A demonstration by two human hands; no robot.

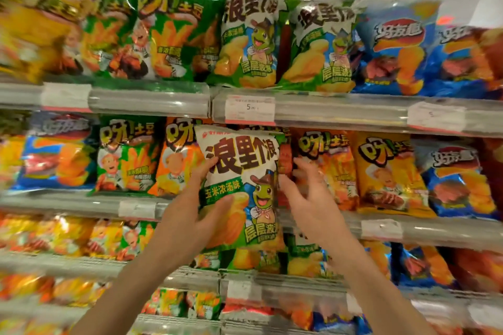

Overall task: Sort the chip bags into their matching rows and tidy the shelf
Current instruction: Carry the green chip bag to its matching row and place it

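Note:
My left hand grips the left edge of a white-and-green chip bag with a turtle mascot, held upright in front of the second shelf. My right hand is at the bag's right edge, fingers spread, touching a red-orange bag behind it. Two matching turtle bags stand on the top shelf directly above. Orange chef bags stand to the right on the second shelf; a green chef bag stands to the left.
Blue bags fill the top shelf's right end, green chef bags its left. The top shelf rail carries a price tag. More turtle bags sit on the third shelf below my hands. Lower shelves hold mixed bags.

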